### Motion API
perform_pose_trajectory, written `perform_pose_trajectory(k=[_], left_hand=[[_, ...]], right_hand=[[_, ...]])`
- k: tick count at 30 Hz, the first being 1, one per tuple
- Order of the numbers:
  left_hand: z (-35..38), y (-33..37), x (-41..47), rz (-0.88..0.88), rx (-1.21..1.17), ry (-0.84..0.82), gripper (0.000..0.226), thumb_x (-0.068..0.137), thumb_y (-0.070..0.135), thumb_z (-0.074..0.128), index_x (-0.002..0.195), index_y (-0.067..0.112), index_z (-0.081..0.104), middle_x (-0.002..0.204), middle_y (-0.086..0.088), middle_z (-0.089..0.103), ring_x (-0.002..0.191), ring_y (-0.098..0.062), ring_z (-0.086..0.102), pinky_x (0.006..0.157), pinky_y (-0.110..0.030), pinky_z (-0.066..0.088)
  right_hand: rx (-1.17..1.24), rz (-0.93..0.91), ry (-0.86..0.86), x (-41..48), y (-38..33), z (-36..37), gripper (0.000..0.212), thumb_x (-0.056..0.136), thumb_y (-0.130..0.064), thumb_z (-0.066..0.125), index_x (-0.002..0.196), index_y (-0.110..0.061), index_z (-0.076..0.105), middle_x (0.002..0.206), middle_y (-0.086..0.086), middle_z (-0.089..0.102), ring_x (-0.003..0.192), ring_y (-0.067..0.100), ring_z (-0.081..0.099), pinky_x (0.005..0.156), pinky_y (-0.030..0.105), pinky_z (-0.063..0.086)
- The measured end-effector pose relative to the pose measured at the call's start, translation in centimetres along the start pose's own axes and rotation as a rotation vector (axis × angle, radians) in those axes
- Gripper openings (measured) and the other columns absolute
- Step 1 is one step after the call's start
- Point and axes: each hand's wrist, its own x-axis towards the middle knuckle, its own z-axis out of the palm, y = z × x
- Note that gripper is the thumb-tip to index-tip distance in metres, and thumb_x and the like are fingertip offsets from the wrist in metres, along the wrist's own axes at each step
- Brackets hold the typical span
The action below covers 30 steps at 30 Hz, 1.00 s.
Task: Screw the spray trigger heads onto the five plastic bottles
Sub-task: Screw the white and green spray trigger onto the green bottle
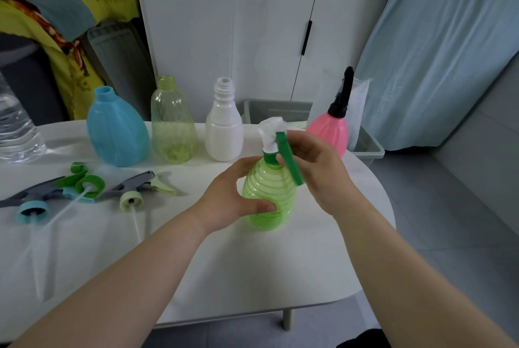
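- On the white table (252, 263), four bottles stand in a back row: a blue bottle (118, 131), a yellow bottle (172, 128), a white bottle (223, 131) and a pink bottle (328, 130) with a black top (344, 92).
- The green bottle (269, 193) is near the middle.
- The left hand (224, 201) wraps around its belly.
- The right hand (317, 168) holds the spray head (271, 134) on its neck.
- Three loose spray heads (134, 187) lie on the left.

A white oval table (252, 277) fills the centre. At its 9 o'clock edge stands a clear crinkled plastic water bottle (16, 134). Beyond the table are a grey plastic bin (276, 111) at 1 o'clock, a white two-door cabinet (275, 24) at 12, pale blue hanging fabric (449, 53) at 2 and a yellow floral cloth (70, 10) at 10.
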Motion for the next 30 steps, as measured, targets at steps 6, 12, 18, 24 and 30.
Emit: perform_pose_trajectory(k=[6,12,18,24,30], left_hand=[[0.1,0.2,0.0,-0.008,-0.004,0.008,0.067,0.054,0.014,0.082,0.093,0.051,0.041,0.102,0.029,0.049,0.098,0.015,0.043,0.071,0.011,0.028],[0.1,0.4,-0.2,0.003,-0.019,-0.002,0.065,0.056,0.014,0.081,0.093,0.051,0.042,0.099,0.032,0.046,0.087,0.032,0.04,0.066,0.012,0.028],[0.1,0.2,-0.1,-0.012,-0.018,-0.008,0.066,0.056,0.015,0.081,0.089,0.056,0.04,0.1,0.033,0.046,0.085,0.032,0.039,0.067,0.012,0.028],[0.8,0.1,-0.2,-0.034,-0.019,0.065,0.067,0.054,0.02,0.082,0.099,0.048,0.04,0.103,0.028,0.049,0.096,0.014,0.044,0.072,0.005,0.033],[0.0,0.8,-0.1,-0.056,0.019,-0.025,0.07,0.057,0.019,0.081,0.106,0.043,0.038,0.103,0.027,0.046,0.1,0.006,0.043,0.069,0.006,0.033]], right_hand=[[-0.191,0.07,-0.063,0.3,-0.2,0.2,0.026,0.083,-0.006,0.053,0.101,-0.026,0.056,0.11,0.009,0.057,0.104,0.017,0.054,0.093,0.03,0.045],[0.019,0.12,-0.155,0.6,-0.2,-0.6,0.022,0.081,0.005,0.051,0.086,-0.016,0.049,0.098,0.013,0.062,0.08,0.008,0.061,0.072,0.013,0.049],[0.023,0.12,-0.133,0.4,0.4,-0.7,0.026,0.077,0.007,0.055,0.093,-0.014,0.057,0.093,0.0,0.065,0.077,-0.001,0.064,0.071,0.011,0.05],[-0.203,0.031,0.068,0.0,0.5,0.6,0.038,0.071,-0.002,0.067,0.077,-0.033,0.046,0.074,-0.007,0.054,0.067,-0.002,0.051,0.062,0.008,0.042],[-0.299,0.054,0.053,0.1,0.2,0.8,0.025,0.073,-0.01,0.067,0.089,-0.02,0.051,0.078,0.001,0.055,0.067,-0.001,0.052,0.062,0.01,0.043]])
